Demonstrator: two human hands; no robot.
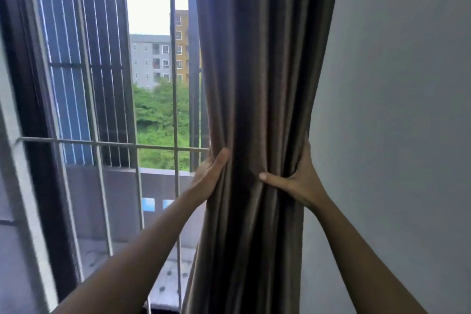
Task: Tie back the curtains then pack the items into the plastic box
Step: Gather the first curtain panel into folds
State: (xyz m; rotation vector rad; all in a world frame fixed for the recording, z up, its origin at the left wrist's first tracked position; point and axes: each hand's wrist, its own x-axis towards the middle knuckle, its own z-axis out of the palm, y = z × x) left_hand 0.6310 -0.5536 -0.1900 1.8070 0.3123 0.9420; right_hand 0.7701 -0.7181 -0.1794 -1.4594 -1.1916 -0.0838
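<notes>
A dark brown curtain (257, 71) hangs in folds at the right side of the window, bunched narrow at waist height. My left hand (209, 173) wraps the bunch from its left edge, thumb on the front, fingers hidden behind the cloth. My right hand (298, 178) clasps the same bunch from the right, its thumb pressed across the front folds. Both hands squeeze the cloth together at the same height. No tieback or plastic box shows in this view.
A grey wall (395, 109) stands directly right of the curtain. Left of it is the window with metal bars (173, 84) and a dark frame (33, 109). Buildings and green trees lie outside.
</notes>
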